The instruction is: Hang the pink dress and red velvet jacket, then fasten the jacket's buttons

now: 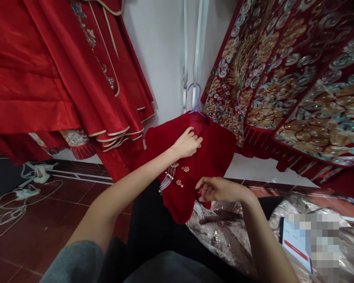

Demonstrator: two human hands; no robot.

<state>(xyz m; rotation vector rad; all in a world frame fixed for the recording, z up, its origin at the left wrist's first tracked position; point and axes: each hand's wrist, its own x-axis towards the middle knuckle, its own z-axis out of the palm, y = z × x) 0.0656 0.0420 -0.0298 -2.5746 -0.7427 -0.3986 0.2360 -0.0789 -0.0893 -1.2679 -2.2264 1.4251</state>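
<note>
A small red velvet jacket (215, 149) hangs on a light purple hanger (197, 103) against the white wall. It has gold ornamental buttons and a beaded tassel (168, 177) down its front. My left hand (188, 143) rests on the jacket's upper front near the collar, fingers curled at a button. My right hand (216, 189) pinches the jacket's lower front edge, fingers closed on the fabric.
Red satin robes (61, 70) hang at the left, a heavily embroidered red and gold garment (297, 78) at the right. Silvery patterned fabric (233, 232) lies below. White cables (20, 196) trail on the dark red tiled floor. White rails (191, 51) run up the wall.
</note>
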